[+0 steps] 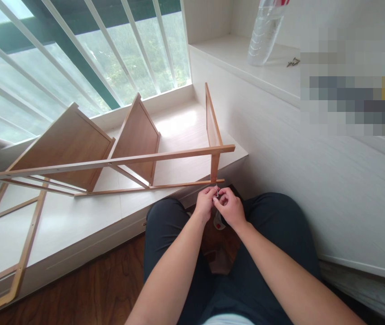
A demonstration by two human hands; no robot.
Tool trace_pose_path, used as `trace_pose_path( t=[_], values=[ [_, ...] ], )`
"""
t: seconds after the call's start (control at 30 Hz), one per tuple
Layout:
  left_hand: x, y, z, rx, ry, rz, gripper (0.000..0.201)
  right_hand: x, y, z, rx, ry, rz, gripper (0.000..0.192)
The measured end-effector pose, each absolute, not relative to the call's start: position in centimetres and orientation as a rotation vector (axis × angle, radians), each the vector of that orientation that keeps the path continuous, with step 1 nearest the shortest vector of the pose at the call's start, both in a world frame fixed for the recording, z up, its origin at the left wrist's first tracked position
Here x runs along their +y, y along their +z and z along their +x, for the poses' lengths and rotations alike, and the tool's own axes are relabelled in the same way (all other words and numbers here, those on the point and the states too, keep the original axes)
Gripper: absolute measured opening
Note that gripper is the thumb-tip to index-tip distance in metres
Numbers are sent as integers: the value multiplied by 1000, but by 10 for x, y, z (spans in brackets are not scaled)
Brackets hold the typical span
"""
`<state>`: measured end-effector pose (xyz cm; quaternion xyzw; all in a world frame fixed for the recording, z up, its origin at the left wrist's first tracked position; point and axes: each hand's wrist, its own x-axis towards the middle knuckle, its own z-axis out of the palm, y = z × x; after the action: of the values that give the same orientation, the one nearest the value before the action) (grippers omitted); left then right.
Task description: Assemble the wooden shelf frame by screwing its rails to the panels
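Head view: both hands meet just above the person's lap, in front of the near edge of the white window ledge (77, 225). The left hand (205, 203) and the right hand (230, 208) touch fingertip to fingertip, and between them they pinch a small metal piece (217, 192), too small to tell exactly what it is. Both grips are clenched on that piece. It sits just below the near right corner of a wooden shelf frame (128, 159), close to the frame's short upright leg, but whether it touches the wood cannot be told.

The shelf frame lies tipped on its side on the ledge, its three brown boards standing on edge and its long rails running left to right. A second flat wooden frame (16, 253) lies at the ledge's left end. On the higher white shelf (233, 54) at the far right stands a clear plastic bottle (263, 36), with a few small screws (293, 62) near it.
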<state>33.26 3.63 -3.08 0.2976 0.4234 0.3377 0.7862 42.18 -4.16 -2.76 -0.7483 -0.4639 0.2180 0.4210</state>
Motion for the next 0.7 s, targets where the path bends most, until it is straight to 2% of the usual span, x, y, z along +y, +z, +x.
trace_pose_path(
  t=[0.7],
  values=[
    [39,-32,334,908,717,641,48,-43,-27,422,-1184,461,-1975,19]
  ],
)
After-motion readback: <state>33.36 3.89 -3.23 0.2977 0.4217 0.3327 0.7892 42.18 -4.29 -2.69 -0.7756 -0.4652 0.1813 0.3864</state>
